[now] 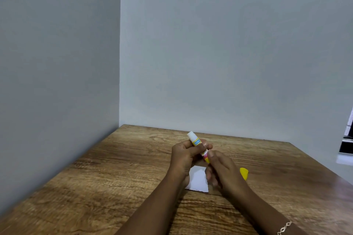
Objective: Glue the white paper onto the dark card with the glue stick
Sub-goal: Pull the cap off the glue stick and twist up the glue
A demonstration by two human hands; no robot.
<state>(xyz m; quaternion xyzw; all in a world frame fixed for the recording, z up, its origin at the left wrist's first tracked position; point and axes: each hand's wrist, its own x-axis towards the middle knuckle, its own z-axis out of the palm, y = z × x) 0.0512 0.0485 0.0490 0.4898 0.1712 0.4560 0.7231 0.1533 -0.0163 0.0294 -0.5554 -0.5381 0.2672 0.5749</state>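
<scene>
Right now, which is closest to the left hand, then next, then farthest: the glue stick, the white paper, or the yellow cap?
1. glue stick: held in the left hand.
2. white paper: on the table, just below it.
3. yellow cap: farther right, past the right hand.

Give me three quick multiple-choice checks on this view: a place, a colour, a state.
1. Where is the cap of the glue stick?
A. On the table, right of the right hand.
B. On the paper.
C. In the left hand.

2. What colour is the cap?
A. Red.
B. Yellow.
C. Blue.

3. How is the glue stick held?
A. Lying free.
B. By one hand.
C. By both hands, tip bare.

Answers: 1 A, it lies on the wood beside that hand; 2 B, plainly yellow; 3 C, left hand grips the barrel, right hand pinches the base.
</scene>
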